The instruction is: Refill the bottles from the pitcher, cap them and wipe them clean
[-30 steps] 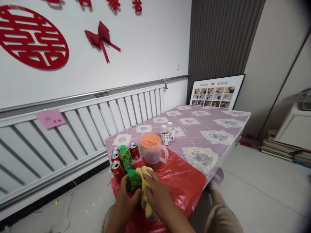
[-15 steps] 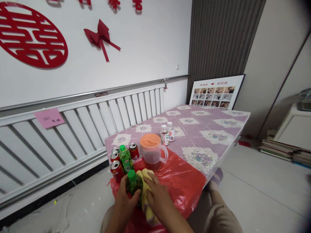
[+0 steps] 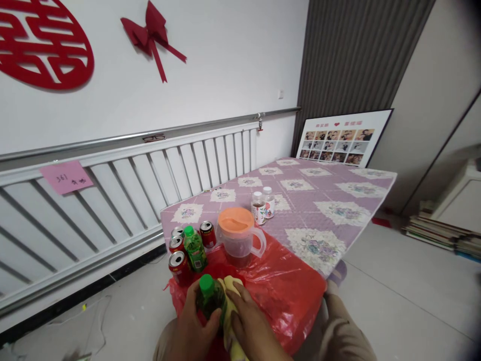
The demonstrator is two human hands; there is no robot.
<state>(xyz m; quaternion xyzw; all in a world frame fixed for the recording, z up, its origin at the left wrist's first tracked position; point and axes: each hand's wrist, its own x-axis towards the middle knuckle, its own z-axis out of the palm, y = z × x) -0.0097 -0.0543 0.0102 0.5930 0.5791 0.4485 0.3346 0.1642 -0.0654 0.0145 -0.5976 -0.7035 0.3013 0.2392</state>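
Left hand: the person's left hand is wrapped around a dark green plastic bottle with a bright green screw cap, fingers on its left side and thumb across its near side.
Right hand: the right hand lies over a soft yellow cloth, fingers bent and pressed on it, holding it against the right side of the bottle.
Held bottle: roughly upright at the near end of the table, cap uppermost, between the two hands; its base is hidden, so whether it rests on anything I cannot tell.
Red sheet: a shiny red plastic sheet covers the near end of the table, below the hands.
Pitcher: a clear plastic pitcher with an orange lid stands beyond the hands, handle to the right.
Cans and second bottle: four red drink cans stand grouped at the left around another green-capped bottle, with a green label.
Jars: two small clear jars with white caps stand side by side, just beyond the pitcher to the right.
Tablecloth: a purple cloth with cream floral patches covers the far part.
Radiator: a white ribbed radiator runs along the left wall.
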